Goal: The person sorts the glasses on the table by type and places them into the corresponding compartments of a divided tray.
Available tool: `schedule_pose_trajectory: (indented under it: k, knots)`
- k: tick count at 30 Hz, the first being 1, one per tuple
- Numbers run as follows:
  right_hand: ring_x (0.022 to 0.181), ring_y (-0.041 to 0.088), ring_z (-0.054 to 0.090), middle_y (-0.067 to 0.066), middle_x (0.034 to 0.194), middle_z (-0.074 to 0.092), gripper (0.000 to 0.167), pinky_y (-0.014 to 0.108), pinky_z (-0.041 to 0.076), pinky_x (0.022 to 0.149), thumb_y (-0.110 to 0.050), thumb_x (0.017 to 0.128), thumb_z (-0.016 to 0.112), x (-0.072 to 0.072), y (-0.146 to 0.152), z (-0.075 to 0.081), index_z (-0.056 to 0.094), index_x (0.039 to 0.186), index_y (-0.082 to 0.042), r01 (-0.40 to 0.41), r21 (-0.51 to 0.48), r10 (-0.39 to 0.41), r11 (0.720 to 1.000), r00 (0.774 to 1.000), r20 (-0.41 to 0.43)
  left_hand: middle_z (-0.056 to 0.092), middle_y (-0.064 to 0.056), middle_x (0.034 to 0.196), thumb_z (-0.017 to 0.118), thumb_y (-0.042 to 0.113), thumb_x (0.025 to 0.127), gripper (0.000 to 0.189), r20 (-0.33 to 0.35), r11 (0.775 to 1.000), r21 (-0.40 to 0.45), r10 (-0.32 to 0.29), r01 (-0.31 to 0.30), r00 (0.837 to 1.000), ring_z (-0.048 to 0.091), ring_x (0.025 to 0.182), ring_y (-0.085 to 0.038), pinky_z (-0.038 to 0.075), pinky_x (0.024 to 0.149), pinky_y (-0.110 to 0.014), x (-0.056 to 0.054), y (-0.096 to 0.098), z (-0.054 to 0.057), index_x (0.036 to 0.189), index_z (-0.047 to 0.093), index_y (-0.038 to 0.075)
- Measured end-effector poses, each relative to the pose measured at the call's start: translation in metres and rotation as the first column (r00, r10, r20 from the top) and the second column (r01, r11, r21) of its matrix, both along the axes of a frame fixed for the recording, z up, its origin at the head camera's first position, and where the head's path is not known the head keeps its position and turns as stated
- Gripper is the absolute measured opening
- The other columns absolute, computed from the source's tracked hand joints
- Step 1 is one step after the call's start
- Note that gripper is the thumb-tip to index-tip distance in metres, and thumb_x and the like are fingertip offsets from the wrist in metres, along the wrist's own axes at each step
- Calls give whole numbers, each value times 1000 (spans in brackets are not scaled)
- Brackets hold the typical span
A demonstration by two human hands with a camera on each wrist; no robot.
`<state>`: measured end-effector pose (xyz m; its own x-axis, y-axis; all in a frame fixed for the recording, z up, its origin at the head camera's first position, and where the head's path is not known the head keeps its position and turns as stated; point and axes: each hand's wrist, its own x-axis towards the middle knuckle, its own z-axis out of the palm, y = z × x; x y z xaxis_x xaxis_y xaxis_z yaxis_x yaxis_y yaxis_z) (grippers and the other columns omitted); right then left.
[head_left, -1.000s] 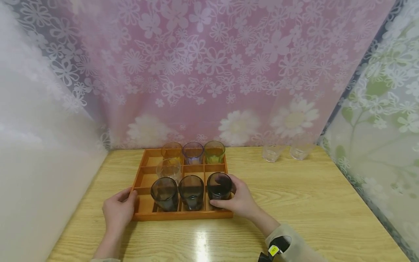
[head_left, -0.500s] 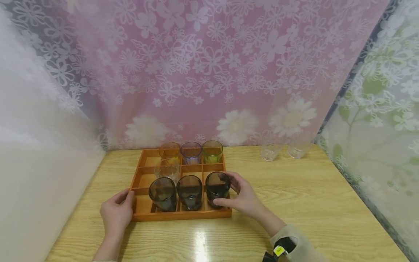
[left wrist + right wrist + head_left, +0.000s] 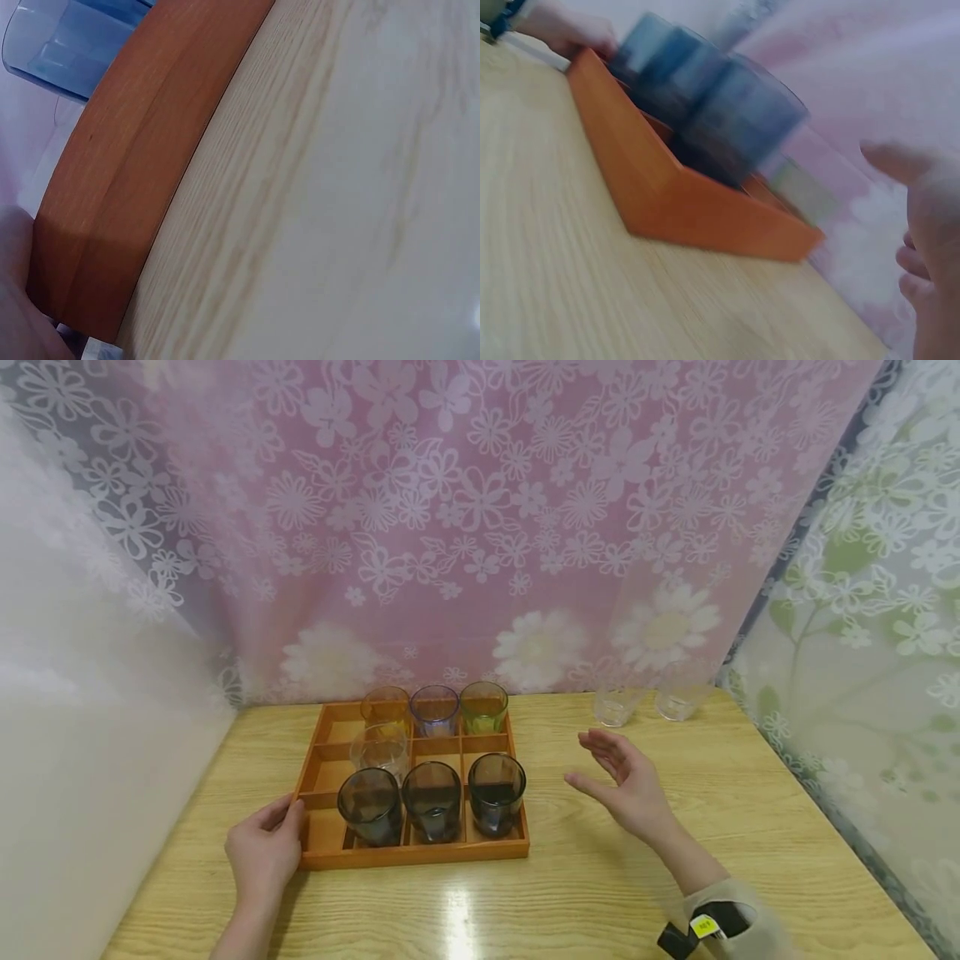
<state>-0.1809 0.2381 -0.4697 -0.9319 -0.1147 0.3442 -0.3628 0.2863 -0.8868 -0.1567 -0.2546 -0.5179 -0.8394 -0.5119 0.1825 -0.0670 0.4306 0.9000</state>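
Note:
A wooden divided tray [image 3: 416, 858] lies on the table, its left wall pinched near the front corner by my left hand [image 3: 264, 847]. Three dark grey glasses, left [image 3: 370, 810], middle [image 3: 432, 806] and right [image 3: 497, 797], stand along its front row. Behind them are a clear glass [image 3: 379, 752] in the middle row and an amber [image 3: 386, 708], a purple [image 3: 434, 712] and a green glass [image 3: 483, 710] in the back row. My right hand [image 3: 628, 787] hovers right of the tray, holding nothing, thumb and fingers spread apart. Blurred dark glasses [image 3: 735, 120] show beyond the tray corner in the right wrist view.
Two clear glasses, one [image 3: 617, 706] left of the other [image 3: 678, 700], stand at the table's back right. A pink floral curtain [image 3: 450, 527] hangs behind the table [image 3: 585, 902], with pale sheets at both sides. Wood surface extends right of the tray.
My right hand has let go of the right dark glass, which stays in the front right compartment, and has moved off to the right. My left hand keeps its grip on the tray.

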Motion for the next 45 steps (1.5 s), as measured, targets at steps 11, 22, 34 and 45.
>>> schedule_pose_trajectory:
  k: [11,22,34,45]
  knots:
    - [140,40,48,22,149,52,84,52,38,118,-30,91,88,-37,40,-9,43,152,6,374,87,-380,923,922,76,76,-23,112,73,17,101,28,7,999,-26,26,-25,1000,70,93,-7,49,68,-5,2,-6,-2,119,78,-5]
    - [148,44,38,27,161,38,102,53,33,121,-36,89,88,-94,59,-28,29,161,5,462,131,-479,877,861,172,76,-23,111,74,13,101,26,-20,1000,-4,17,-17,1000,59,81,16,51,68,-7,-2,-5,-4,119,77,-5]
    - [139,38,41,22,152,41,91,51,38,114,-43,84,91,-134,62,-34,34,140,1,482,90,-490,871,844,217,78,-20,107,77,12,99,22,-48,999,-14,33,-34,998,64,81,11,52,68,-7,-5,-2,-6,114,80,-4]
    - [128,29,49,18,150,52,93,27,43,96,-35,88,89,-146,65,-43,40,158,0,472,19,-468,882,867,174,77,-22,106,76,8,98,20,-60,999,-32,22,-24,998,74,90,-18,52,68,-8,-6,-3,-7,113,79,-6]
